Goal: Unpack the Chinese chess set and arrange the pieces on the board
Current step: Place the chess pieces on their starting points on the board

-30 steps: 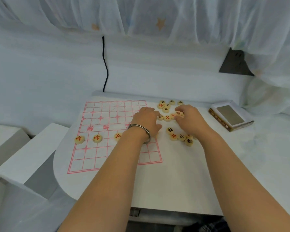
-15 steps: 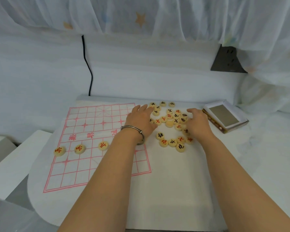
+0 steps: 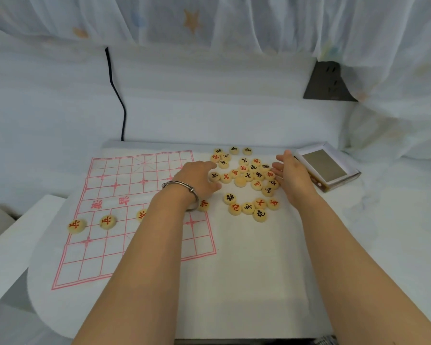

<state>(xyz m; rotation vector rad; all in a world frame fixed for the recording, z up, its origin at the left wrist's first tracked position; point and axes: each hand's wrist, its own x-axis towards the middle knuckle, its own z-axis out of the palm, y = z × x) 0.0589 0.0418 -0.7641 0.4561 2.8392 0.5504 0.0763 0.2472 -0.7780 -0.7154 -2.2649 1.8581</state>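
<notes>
A: Illumination?
B: Bright, even and diffuse, its source unseen. The white table (image 3: 246,282) takes a cool bluish cast.
A: Shadows?
B: Faint and soft-edged, lying close under the left hand (image 3: 197,179), the right hand (image 3: 292,174) and the forearms.
A: Sharpness?
B: Fair at centre, where characters on the pieces (image 3: 244,175) stay legible, with slight overall softness. Wide-angle distortion stretches the near forearms and bends lines toward the left and right edges. The far curtain (image 3: 259,21) renders soft.

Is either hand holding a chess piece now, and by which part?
Right hand holds nothing, open. Left hand touches a round pale wooden piece; a grip cannot be told.
</notes>
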